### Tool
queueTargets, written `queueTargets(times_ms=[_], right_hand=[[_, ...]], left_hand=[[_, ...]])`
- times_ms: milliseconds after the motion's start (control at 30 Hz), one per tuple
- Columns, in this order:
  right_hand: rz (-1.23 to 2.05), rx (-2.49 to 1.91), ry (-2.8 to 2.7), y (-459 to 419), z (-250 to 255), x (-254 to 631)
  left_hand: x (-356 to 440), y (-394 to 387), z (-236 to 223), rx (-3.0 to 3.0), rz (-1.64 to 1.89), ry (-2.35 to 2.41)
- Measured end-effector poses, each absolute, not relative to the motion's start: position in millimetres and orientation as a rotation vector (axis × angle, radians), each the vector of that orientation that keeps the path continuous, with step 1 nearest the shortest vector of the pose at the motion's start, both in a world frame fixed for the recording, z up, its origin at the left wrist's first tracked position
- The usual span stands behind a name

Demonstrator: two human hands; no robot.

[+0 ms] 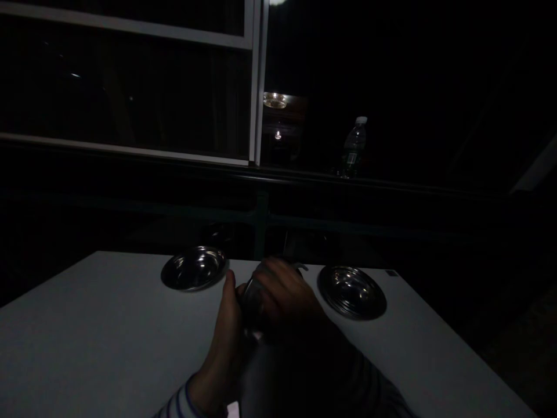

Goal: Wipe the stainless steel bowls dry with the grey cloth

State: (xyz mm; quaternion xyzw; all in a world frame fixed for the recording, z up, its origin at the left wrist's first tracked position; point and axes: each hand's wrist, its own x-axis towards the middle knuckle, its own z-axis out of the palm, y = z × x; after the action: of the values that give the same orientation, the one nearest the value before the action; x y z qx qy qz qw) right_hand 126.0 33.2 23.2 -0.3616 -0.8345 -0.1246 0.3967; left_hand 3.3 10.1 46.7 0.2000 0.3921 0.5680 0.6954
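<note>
The scene is very dark. My left hand point(224, 334) wraps around the left side of a shiny metal vessel point(252, 302) that stands on the pale table point(87, 331). My right hand point(282, 293) lies curled over the top of that vessel; what exactly it grips is hard to make out. A steel bowl point(194, 268) sits just left of my hands near the far edge. A second steel bowl point(352, 291) sits to the right. My left sleeve is striped.
Beyond the table runs a dark ledge under a window with a white frame point(255, 87). A clear plastic water bottle point(354, 148) stands on the ledge at the right. Small lights reflect in the glass. The floor at the right is dark.
</note>
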Motion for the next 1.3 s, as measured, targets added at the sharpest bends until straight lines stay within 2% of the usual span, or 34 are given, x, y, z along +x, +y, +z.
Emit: queueTargets(times_ms=[133, 200, 433, 567, 1000, 1300], right_hand=[[0.158, -1.182, -1.83, 51, 30, 158], [0.23, -1.223, -1.742, 54, 30, 163], [-0.238, -0.947, -2.124, 37, 27, 123], [-0.475, -0.806, -2.154, 32, 13, 103], [-0.934, -0.563, -2.194, 22, -36, 121], [-0.696, -0.718, -2.228, 23, -70, 147]], left_hand=[[2, 10, 51, 0.443, 1.244, 0.958], [4, 10, 52, 0.459, 1.235, 0.972], [6, 8, 50, 0.407, 1.223, 0.915], [2, 9, 50, 0.346, 1.237, 0.844], [-2, 17, 46, 0.346, 1.161, 0.775], [-8, 25, 51, 0.267, 1.291, 0.696]])
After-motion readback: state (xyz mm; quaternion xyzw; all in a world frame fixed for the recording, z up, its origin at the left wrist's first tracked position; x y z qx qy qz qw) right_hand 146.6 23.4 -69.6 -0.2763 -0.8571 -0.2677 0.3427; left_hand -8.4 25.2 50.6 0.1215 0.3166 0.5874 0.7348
